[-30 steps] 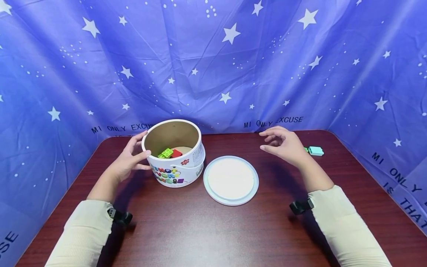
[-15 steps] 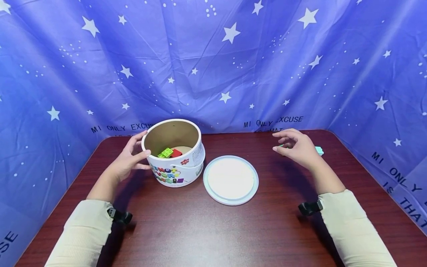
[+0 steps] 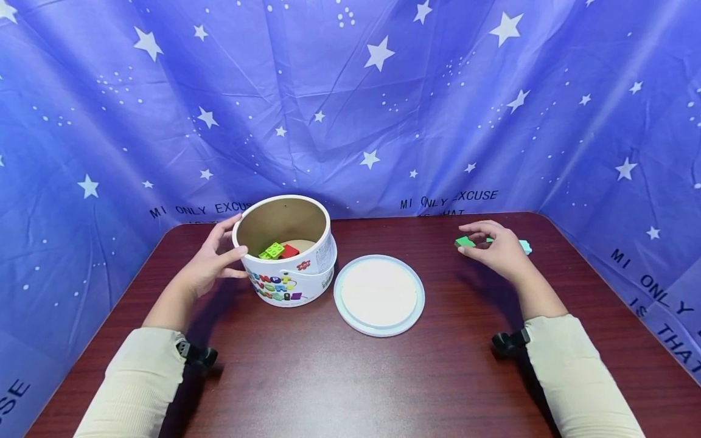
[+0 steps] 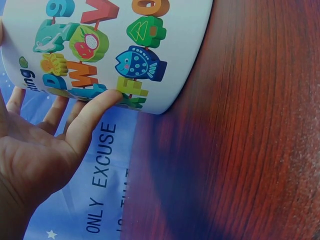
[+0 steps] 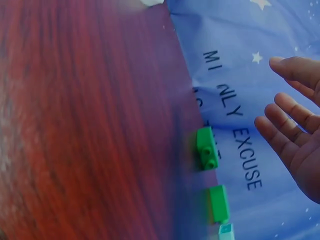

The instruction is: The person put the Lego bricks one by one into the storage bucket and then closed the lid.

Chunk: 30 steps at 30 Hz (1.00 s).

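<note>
the table (image 3: 350, 377) offered room between the lid (image 3: 379, 292) and the right hand (image 3: 493, 246); the first green block (image 3: 464, 242) lay near its far edge. the right wrist view fully exposed the second green block (image 5: 218, 204), mostly hidden in the head view. the right hand's fingers were parted, gripping nothing, near the first green block. the left hand (image 3: 210, 261), spread wide, touched the bucket's wall (image 3: 306, 289).

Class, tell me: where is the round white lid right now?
In the head view, the lid lies on the table, just right of the white bucket and left of the right hand.
</note>
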Motion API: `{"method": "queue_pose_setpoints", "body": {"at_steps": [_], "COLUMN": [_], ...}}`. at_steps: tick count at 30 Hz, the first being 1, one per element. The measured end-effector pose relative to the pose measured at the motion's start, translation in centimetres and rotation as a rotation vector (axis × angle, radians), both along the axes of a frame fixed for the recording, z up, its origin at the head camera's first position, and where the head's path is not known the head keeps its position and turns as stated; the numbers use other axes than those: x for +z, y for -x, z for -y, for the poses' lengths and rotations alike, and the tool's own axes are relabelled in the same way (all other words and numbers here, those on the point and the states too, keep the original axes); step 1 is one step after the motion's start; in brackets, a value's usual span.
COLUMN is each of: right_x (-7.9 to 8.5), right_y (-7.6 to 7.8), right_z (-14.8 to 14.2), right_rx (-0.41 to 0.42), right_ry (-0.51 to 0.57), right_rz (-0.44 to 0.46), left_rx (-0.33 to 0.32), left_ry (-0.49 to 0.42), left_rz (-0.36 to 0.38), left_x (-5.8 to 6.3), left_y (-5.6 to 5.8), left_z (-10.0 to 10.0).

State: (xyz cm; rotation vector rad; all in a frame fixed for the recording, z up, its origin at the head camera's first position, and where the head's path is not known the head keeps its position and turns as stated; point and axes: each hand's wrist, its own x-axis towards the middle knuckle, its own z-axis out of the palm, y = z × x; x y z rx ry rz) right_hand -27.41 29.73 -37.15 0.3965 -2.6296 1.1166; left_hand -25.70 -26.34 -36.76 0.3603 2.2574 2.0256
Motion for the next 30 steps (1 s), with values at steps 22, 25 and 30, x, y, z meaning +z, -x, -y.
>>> {"method": "queue_pose_setpoints", "body": {"at_steps": [22, 25, 30], "right_x": [-3.0, -3.2, -3.5], "right_y": [1.2, 1.5, 2.2], "right_z": [-2.9, -3.0, -3.1], "right_rx": [-0.083, -0.088, -0.1], "right_ry": [0.009, -0.015, -0.039], "right_rz": [0.172, 0.183, 0.22], "left_rx": [0.0, 0.002, 0.0], "left_ry": [-0.004, -0.003, 0.0], "left_rz": [-0.004, -0.002, 0.001], "left_x": [0.1, 0.1, 0.1], "left_y": [-0.1, -0.1, -0.1], "left_z": [0.0, 0.0, -0.1]}}
